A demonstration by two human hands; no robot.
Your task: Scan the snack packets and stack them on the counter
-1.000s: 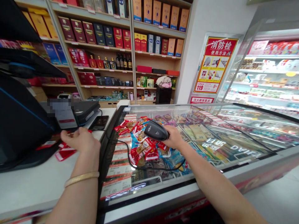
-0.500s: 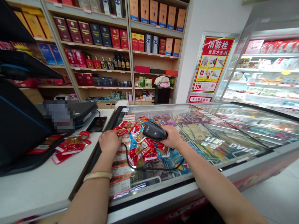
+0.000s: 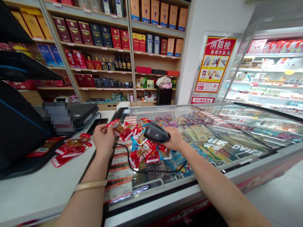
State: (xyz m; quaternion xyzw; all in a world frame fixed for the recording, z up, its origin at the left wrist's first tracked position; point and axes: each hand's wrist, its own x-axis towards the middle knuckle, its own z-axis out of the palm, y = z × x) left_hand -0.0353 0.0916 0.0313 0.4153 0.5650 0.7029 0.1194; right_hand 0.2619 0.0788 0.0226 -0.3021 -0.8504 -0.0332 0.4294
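Note:
My left hand (image 3: 103,139) pinches the edge of a red snack packet (image 3: 117,126), lifted at the left side of the pile. In my right hand (image 3: 174,138) is a black barcode scanner (image 3: 156,132), its head pointing left over the packets. Below it, a heap of red and blue snack packets (image 3: 143,153) lies on the glass top of a chest freezer (image 3: 151,183). The scanner's black cable (image 3: 151,171) loops across the glass in front of the heap. Several more red packets (image 3: 72,146) rest on the white counter at the left.
A black checkout machine (image 3: 21,132) stands on the white counter (image 3: 47,189), with a phone (image 3: 98,123) by the freezer edge. Shelves of boxed bottles (image 3: 97,33) line the back wall. A lit display fridge (image 3: 272,72) is at the right.
My left hand has moved left and up, raising a red packet from the pile's edge. My right hand and the scanner are almost where they were.

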